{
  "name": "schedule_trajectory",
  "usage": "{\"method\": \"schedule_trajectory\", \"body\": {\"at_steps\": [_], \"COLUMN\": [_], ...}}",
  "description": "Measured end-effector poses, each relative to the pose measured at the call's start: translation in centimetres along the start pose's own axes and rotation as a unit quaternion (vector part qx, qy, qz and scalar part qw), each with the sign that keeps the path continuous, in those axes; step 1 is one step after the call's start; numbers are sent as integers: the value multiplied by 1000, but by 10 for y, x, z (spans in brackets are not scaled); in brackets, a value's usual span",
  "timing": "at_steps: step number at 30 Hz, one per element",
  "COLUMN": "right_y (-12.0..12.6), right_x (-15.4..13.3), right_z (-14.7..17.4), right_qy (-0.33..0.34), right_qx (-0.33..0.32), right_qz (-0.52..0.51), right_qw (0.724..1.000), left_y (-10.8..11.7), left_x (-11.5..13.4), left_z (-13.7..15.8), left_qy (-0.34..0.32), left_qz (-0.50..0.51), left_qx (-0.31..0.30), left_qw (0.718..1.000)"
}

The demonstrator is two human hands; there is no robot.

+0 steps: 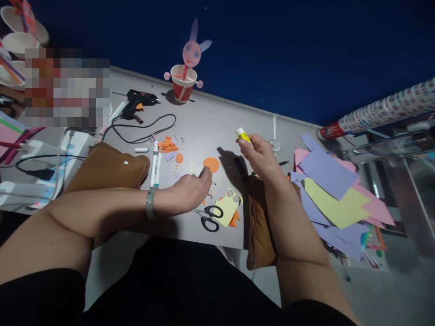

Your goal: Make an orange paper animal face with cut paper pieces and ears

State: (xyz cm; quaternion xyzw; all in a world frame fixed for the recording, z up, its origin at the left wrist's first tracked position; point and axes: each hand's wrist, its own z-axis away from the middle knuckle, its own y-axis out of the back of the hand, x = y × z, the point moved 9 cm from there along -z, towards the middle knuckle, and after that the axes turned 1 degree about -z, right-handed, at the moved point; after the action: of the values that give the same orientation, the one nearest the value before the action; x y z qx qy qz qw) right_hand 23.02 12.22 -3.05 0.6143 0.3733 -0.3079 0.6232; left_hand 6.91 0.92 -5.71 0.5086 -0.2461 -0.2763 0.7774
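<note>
My right hand is raised over the table, fingers wrapped round a yellow glue stick whose white end points up and left. Pinched at its lower left edge by my left hand is an orange paper circle. Just below that hand lie black-handled scissors, partly over a yellow paper sheet with round holes cut from it. White markers stand out to the left, next to orange paper scraps.
A paper-cup rabbit stands at the back. Left of it is a black glue gun with a looped cord. Brown cushions flank the work area. Coloured paper and stacked cups are at right; power strips at left.
</note>
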Motion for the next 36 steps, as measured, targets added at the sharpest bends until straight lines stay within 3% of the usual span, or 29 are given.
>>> {"method": "schedule_trajectory", "body": {"at_steps": [3,10,16,20,24,26,27,29,31,33,34,36], "right_y": [-6,-47,-62,-66,-60,-47,-38,-21,-11,-22,-30,-43], "right_x": [4,-3,-8,-4,-7,-17,-25,-44,-57,-61,-61,-62], "right_z": [1,8,12,13,14,15,17,27,39,43,45,50], "right_qy": [1,37,55,25,19,61,98,195,265,299,302,311], "right_qx": [-21,-85,-93,-112,-77,-6,40,121,153,64,9,-72], "right_qz": [39,163,156,139,135,123,119,114,134,166,178,194], "right_qw": [999,982,982,984,988,991,987,967,942,937,936,928], "left_y": [-4,-15,-8,6,19,22,19,14,13,13,13,16], "left_x": [-4,-4,-4,-5,-8,-19,-24,-33,-40,-43,-44,-47], "left_z": [-3,-6,-4,-3,-9,-14,-17,-22,-24,-24,-24,-24], "left_qy": [11,6,-2,-29,-59,-34,-11,37,72,94,97,91], "left_qz": [20,39,41,61,204,368,474,657,779,844,861,874], "left_qx": [-16,-30,-25,5,74,90,79,53,43,30,24,27], "left_qw": [1000,999,999,998,974,925,877,751,621,528,499,477]}}
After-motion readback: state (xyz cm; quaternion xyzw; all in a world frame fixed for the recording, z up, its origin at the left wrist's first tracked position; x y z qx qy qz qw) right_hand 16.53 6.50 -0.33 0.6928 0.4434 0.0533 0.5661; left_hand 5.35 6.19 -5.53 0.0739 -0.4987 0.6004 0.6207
